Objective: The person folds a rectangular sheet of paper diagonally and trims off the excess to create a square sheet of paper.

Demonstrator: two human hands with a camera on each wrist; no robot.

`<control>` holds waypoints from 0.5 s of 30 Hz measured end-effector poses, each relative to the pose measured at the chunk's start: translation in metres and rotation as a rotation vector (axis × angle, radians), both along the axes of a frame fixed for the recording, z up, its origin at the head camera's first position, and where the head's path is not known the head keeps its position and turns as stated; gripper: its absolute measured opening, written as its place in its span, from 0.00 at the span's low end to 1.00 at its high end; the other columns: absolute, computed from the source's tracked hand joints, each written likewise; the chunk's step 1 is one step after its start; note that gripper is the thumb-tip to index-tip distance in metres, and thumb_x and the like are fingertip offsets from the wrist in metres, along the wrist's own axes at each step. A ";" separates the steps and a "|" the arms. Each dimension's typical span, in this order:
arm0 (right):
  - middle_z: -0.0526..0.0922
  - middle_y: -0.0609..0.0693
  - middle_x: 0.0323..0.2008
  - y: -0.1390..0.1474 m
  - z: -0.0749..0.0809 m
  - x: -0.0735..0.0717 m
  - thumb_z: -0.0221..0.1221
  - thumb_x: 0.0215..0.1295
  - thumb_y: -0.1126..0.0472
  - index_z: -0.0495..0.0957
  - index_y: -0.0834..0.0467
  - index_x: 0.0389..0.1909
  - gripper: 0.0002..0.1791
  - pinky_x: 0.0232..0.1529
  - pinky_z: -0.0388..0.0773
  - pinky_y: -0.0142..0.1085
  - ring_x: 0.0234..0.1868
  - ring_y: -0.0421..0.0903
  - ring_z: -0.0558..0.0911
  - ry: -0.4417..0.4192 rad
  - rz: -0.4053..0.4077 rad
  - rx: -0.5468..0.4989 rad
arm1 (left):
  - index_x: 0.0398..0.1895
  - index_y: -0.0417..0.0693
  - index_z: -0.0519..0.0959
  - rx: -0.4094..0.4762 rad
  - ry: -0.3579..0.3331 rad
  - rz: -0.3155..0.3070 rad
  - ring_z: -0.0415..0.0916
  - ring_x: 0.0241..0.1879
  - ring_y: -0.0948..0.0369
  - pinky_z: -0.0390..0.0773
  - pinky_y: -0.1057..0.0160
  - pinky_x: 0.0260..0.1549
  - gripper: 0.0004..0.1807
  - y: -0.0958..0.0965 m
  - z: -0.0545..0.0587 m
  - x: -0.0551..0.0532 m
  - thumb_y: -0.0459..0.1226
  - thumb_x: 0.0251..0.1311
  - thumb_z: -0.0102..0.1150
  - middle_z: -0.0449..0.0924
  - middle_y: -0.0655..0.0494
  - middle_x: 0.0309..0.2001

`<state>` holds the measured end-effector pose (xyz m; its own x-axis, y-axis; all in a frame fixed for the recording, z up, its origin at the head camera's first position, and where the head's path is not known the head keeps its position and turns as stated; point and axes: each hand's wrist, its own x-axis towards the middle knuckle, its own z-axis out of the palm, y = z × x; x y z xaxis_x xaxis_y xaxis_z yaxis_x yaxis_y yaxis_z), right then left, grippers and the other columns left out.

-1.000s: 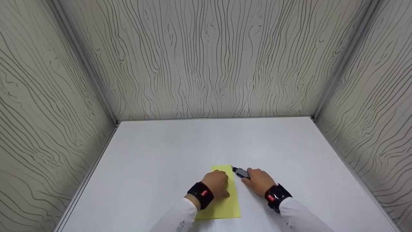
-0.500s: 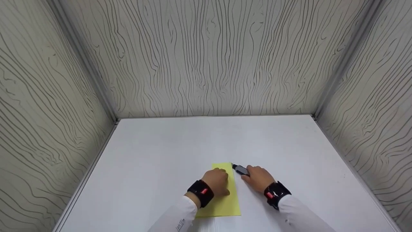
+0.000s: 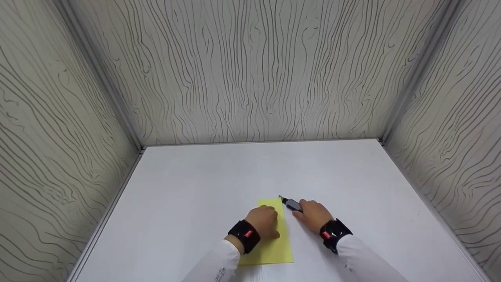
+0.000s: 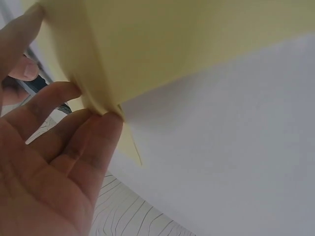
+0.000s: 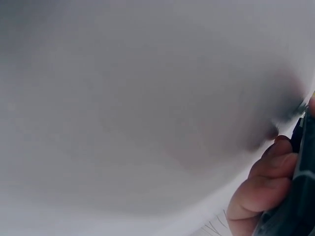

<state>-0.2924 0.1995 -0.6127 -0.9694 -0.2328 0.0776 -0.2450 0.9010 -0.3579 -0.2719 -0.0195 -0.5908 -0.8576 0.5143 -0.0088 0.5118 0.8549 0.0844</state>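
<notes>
A sheet of yellow paper [image 3: 274, 252] lies on the white table, its long right edge pointing away from me. My left hand [image 3: 263, 222] presses it down with bent fingertips. In the left wrist view the thumb is spread apart from the fingers [image 4: 101, 142], and the yellow paper [image 4: 162, 39] buckles along a crease beside them. My right hand [image 3: 316, 217] grips a grey and black utility knife [image 3: 293, 205] just right of the sheet. Its blade tip lies at the paper's far right corner. In the right wrist view, curled fingers [image 5: 263, 191] wrap the dark knife handle [image 5: 306, 162].
The white tabletop [image 3: 188, 188] spreads around the paper on every side. Wood-grain panels [image 3: 250, 70] rise at the back, left and right, joined by grey metal corner strips. Black bands with red tags circle both wrists, below white sleeves.
The knife and right hand have shifted slightly away and to the left, so the blade tip now reaches just past the far right corner of the paper. The left hand stays in place.
</notes>
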 end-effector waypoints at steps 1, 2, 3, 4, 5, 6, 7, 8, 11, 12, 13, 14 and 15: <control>0.79 0.52 0.27 0.001 0.000 0.000 0.69 0.73 0.52 0.77 0.60 0.37 0.16 0.33 0.75 0.46 0.28 0.48 0.76 0.008 -0.005 -0.007 | 0.30 0.48 0.85 -0.002 0.007 -0.005 0.77 0.31 0.59 0.83 0.58 0.34 0.20 0.000 -0.001 0.000 0.52 0.50 0.81 0.81 0.58 0.32; 0.79 0.52 0.26 0.003 0.001 0.000 0.69 0.73 0.53 0.77 0.60 0.36 0.16 0.33 0.75 0.46 0.27 0.48 0.76 0.017 -0.010 -0.016 | 0.29 0.48 0.85 -0.005 0.016 -0.009 0.78 0.32 0.58 0.83 0.58 0.33 0.20 0.000 -0.001 0.000 0.52 0.50 0.81 0.81 0.58 0.31; 0.78 0.52 0.26 0.004 0.001 0.000 0.69 0.73 0.53 0.77 0.60 0.36 0.16 0.32 0.74 0.46 0.27 0.48 0.76 0.023 -0.017 -0.025 | 0.29 0.48 0.85 -0.008 0.023 -0.012 0.78 0.32 0.58 0.83 0.58 0.33 0.20 0.000 -0.001 -0.001 0.52 0.50 0.81 0.81 0.58 0.31; 0.78 0.52 0.26 0.006 0.002 0.000 0.69 0.73 0.53 0.76 0.61 0.36 0.16 0.31 0.74 0.45 0.26 0.48 0.75 0.026 -0.026 -0.035 | 0.28 0.48 0.84 -0.013 0.032 -0.015 0.79 0.32 0.58 0.83 0.58 0.33 0.20 0.000 -0.002 -0.001 0.52 0.49 0.81 0.81 0.58 0.31; 0.77 0.51 0.25 0.008 0.004 0.000 0.69 0.74 0.54 0.76 0.61 0.36 0.16 0.31 0.73 0.45 0.26 0.48 0.75 0.028 -0.035 -0.044 | 0.28 0.48 0.84 -0.018 0.040 -0.017 0.79 0.32 0.57 0.83 0.58 0.33 0.20 0.000 -0.002 -0.001 0.53 0.49 0.81 0.81 0.58 0.31; 0.77 0.51 0.25 0.010 0.005 -0.001 0.68 0.74 0.54 0.76 0.61 0.36 0.16 0.30 0.72 0.45 0.25 0.48 0.74 0.031 -0.042 -0.050 | 0.27 0.48 0.84 -0.025 0.048 -0.020 0.79 0.32 0.57 0.83 0.58 0.33 0.20 0.000 -0.002 -0.001 0.53 0.49 0.81 0.80 0.58 0.31; 0.76 0.51 0.25 0.012 0.006 -0.001 0.67 0.75 0.54 0.76 0.62 0.37 0.16 0.29 0.72 0.44 0.25 0.48 0.74 0.027 -0.052 -0.057 | 0.27 0.48 0.84 -0.028 0.052 -0.022 0.79 0.32 0.57 0.83 0.57 0.32 0.20 0.000 -0.002 -0.001 0.53 0.48 0.81 0.80 0.58 0.30; 0.76 0.51 0.25 0.015 0.008 -0.001 0.67 0.76 0.54 0.76 0.62 0.37 0.16 0.29 0.72 0.43 0.25 0.48 0.74 0.024 -0.061 -0.063 | 0.27 0.48 0.84 -0.028 0.054 -0.023 0.79 0.31 0.57 0.83 0.57 0.32 0.21 -0.001 -0.002 0.000 0.53 0.48 0.81 0.80 0.58 0.30; 0.76 0.51 0.26 0.022 0.013 -0.002 0.65 0.77 0.54 0.76 0.64 0.41 0.16 0.30 0.72 0.42 0.26 0.47 0.74 -0.003 -0.088 -0.080 | 0.27 0.48 0.83 -0.024 0.051 -0.022 0.78 0.31 0.58 0.82 0.57 0.31 0.21 -0.001 -0.002 -0.001 0.53 0.49 0.81 0.80 0.58 0.30; 0.76 0.51 0.26 0.025 0.013 -0.002 0.65 0.78 0.54 0.76 0.65 0.41 0.16 0.30 0.72 0.42 0.26 0.47 0.74 -0.009 -0.094 -0.085 | 0.26 0.48 0.83 -0.021 0.049 -0.023 0.78 0.31 0.58 0.82 0.57 0.31 0.21 -0.001 -0.002 0.000 0.52 0.49 0.81 0.80 0.58 0.30; 0.77 0.52 0.27 0.029 0.013 -0.003 0.65 0.78 0.54 0.76 0.65 0.43 0.16 0.31 0.74 0.43 0.27 0.47 0.75 -0.015 -0.100 -0.090 | 0.27 0.48 0.83 -0.018 0.044 -0.021 0.78 0.31 0.58 0.82 0.57 0.31 0.20 -0.001 -0.002 0.000 0.52 0.49 0.81 0.80 0.58 0.30; 0.77 0.52 0.28 0.033 0.012 -0.003 0.65 0.78 0.55 0.76 0.66 0.44 0.16 0.32 0.74 0.43 0.28 0.48 0.75 -0.021 -0.108 -0.095 | 0.27 0.48 0.83 -0.015 0.043 -0.020 0.78 0.31 0.58 0.82 0.58 0.31 0.20 -0.001 -0.003 0.000 0.52 0.49 0.81 0.80 0.58 0.30; 0.78 0.52 0.29 0.037 0.011 -0.003 0.65 0.78 0.55 0.76 0.67 0.45 0.16 0.33 0.75 0.44 0.28 0.48 0.76 -0.030 -0.117 -0.100 | 0.27 0.48 0.83 -0.013 0.044 -0.019 0.78 0.32 0.58 0.82 0.58 0.31 0.20 -0.001 -0.003 0.000 0.52 0.48 0.81 0.80 0.58 0.30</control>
<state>-0.2951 0.2366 -0.6017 -0.9918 -0.1102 0.0652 -0.1278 0.8824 -0.4528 -0.2715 -0.0204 -0.5940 -0.8474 0.5306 0.0216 0.5310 0.8459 0.0504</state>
